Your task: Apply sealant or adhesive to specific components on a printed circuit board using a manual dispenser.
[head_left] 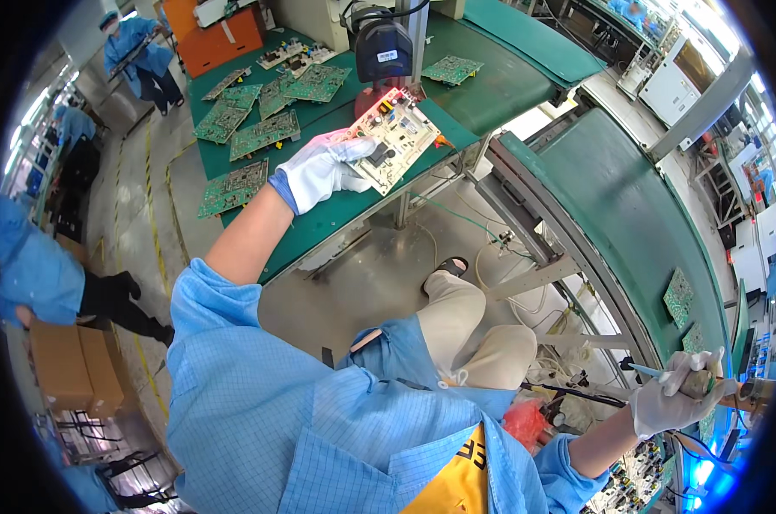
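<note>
Over the table (311,227), left fingers (354,151) pinch a board (402,137).

The left hand (319,174) extends forward and the right hand (666,404) sideways, both with fingers (360,149) gripping.

beyond and to the right of the left hand (324,167), a white label (388,56) on a black device (385,41) bears dark print too small to read. well left of the right hand (675,396), large dark letters (475,450) mark a yellow shirt (444,484).

Black device (384,41) blocks passage beyond the circuit board (398,137).
</note>
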`<move>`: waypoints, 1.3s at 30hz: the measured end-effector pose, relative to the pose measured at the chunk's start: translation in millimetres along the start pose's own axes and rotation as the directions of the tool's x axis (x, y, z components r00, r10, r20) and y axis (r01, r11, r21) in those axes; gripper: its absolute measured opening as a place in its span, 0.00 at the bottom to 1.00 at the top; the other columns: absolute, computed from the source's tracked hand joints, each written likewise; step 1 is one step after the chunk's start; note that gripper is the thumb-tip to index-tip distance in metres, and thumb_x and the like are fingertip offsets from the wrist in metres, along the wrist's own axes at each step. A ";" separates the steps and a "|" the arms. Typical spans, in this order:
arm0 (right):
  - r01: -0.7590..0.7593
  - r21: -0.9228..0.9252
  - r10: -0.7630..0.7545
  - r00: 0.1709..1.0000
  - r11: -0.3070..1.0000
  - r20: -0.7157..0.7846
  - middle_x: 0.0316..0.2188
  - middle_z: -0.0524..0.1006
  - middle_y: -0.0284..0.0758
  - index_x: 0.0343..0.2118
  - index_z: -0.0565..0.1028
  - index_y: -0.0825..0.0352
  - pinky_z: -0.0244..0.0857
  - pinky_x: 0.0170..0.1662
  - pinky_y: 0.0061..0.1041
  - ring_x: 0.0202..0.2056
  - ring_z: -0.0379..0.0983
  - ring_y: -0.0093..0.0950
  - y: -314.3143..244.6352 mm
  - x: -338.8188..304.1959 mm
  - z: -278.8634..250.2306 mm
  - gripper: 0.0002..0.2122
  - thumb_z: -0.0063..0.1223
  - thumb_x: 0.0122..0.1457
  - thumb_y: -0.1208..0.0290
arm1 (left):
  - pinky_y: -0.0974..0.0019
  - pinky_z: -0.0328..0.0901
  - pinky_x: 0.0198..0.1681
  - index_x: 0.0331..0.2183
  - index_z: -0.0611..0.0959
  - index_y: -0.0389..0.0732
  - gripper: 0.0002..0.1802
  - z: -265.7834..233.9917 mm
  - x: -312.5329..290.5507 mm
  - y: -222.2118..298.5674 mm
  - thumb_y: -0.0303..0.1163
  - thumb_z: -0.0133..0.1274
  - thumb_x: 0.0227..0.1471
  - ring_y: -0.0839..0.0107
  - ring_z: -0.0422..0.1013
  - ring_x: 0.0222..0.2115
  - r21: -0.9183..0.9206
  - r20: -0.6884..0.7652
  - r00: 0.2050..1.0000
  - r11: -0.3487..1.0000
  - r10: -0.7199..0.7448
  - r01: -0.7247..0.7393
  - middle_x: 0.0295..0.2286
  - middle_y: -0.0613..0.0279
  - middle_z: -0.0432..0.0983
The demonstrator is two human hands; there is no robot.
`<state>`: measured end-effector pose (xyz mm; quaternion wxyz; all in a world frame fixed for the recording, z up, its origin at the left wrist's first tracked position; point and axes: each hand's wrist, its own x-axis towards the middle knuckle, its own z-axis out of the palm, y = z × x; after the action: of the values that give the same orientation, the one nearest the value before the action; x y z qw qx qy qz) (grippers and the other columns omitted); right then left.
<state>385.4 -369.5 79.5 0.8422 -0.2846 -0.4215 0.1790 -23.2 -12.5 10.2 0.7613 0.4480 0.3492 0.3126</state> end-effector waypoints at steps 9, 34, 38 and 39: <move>0.029 0.077 -0.037 0.993 0.997 0.112 0.29 0.75 0.49 0.42 0.70 0.81 0.52 0.17 0.15 0.07 0.46 0.20 5.7 2.9 -2.9 0.29 0.28 0.67 0.52 | 0.73 0.75 0.27 0.50 0.71 0.36 0.25 -8.3 5.1 0.0 0.37 0.55 0.52 0.72 0.77 0.33 -0.005 0.045 0.998 0.999 0.037 -0.037 0.39 0.60 0.77; 0.196 -0.245 -0.271 0.906 0.949 -0.326 0.22 0.69 0.37 0.37 0.72 0.71 0.49 0.10 0.12 0.09 0.54 0.19 12.0 -7.4 33.9 0.18 0.36 0.66 0.59 | 0.76 0.69 0.23 0.44 0.77 0.41 0.21 13.1 -17.9 19.2 0.38 0.59 0.49 0.78 0.74 0.25 0.277 -0.020 1.000 0.961 -0.003 0.008 0.32 0.66 0.78; 0.191 -0.258 -0.243 0.952 0.947 -0.186 0.22 0.69 0.35 0.38 0.71 0.71 0.52 0.13 0.11 0.12 0.57 0.18 13.9 -6.0 31.2 0.17 0.36 0.66 0.60 | 0.76 0.71 0.21 0.46 0.74 0.38 0.22 3.4 -5.9 11.2 0.39 0.56 0.52 0.75 0.76 0.28 0.088 0.025 0.999 0.996 -0.021 0.019 0.34 0.64 0.78; 0.211 -0.301 -0.268 0.950 0.930 -0.160 0.23 0.69 0.35 0.38 0.71 0.71 0.52 0.15 0.11 0.13 0.57 0.17 14.9 -5.2 28.5 0.16 0.36 0.66 0.61 | 0.76 0.71 0.21 0.47 0.74 0.38 0.22 4.7 -3.8 9.0 0.39 0.55 0.52 0.75 0.77 0.28 0.066 0.068 0.997 0.998 -0.028 0.024 0.35 0.63 0.78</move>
<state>358.3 -351.4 80.7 0.8469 -0.3633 -0.3880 -0.0162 -22.9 -14.1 20.9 0.7619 0.4785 0.3386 0.2755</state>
